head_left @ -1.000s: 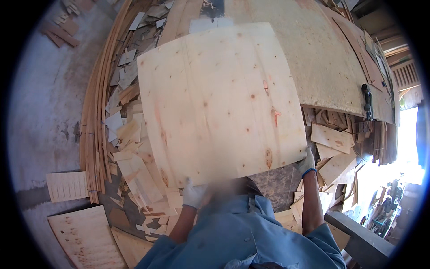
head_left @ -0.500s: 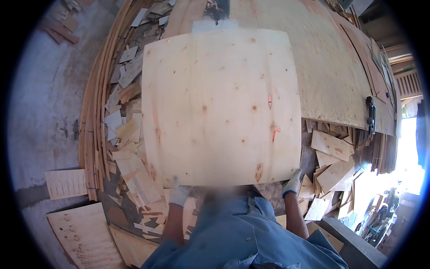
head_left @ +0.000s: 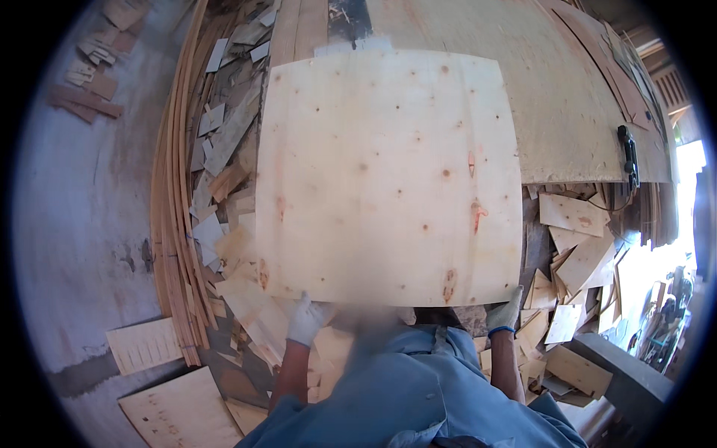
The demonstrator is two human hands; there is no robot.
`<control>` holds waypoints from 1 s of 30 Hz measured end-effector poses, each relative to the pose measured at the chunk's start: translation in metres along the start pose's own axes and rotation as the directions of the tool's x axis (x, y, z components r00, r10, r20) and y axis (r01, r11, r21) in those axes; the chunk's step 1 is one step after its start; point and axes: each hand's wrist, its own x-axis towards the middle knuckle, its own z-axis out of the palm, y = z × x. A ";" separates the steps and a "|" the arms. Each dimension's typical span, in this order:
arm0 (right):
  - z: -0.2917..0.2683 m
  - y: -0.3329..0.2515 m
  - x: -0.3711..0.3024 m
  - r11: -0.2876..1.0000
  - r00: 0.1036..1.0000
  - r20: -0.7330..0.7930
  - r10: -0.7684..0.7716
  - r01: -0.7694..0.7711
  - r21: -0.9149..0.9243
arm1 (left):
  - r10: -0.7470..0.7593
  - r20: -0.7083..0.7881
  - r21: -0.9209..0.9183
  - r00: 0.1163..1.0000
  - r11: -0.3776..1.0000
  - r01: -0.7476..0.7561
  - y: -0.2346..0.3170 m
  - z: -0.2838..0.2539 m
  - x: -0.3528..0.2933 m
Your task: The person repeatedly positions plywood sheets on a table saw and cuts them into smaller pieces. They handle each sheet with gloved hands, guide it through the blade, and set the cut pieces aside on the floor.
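A large pale plywood sheet point(head_left: 388, 179) with many knots and a few red marks spans the middle of the view. Its near edge is in my gloved hands. My left hand point(head_left: 306, 321) grips that edge toward the left, thumb on top and fingers beneath. At the near right corner my right hand point(head_left: 504, 313) has the same hold, its fingers mostly hidden under the sheet. The far part of the sheet lies over a wide wooden worktop point(head_left: 590, 127); whether it rests on it I cannot tell. A blur covers part of the near edge.
Wood offcuts point(head_left: 575, 254) are heaped below the worktop at right, with more scraps point(head_left: 224, 149) at left. Long thin strips point(head_left: 175, 224) run along the left. A black handle-shaped tool point(head_left: 627, 157) sits at the worktop's edge. Boards point(head_left: 179, 411) lean low at left.
The plywood sheet and both hands have shifted slightly right in the view, and the surroundings have turned a little. Both hands keep their hold on the near edge.
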 end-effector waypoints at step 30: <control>0.081 -0.050 0.047 0.987 0.976 0.196 0.094 -0.117 0.110 | 0.247 -0.184 0.241 0.951 0.950 -0.200 0.031 0.008 0.031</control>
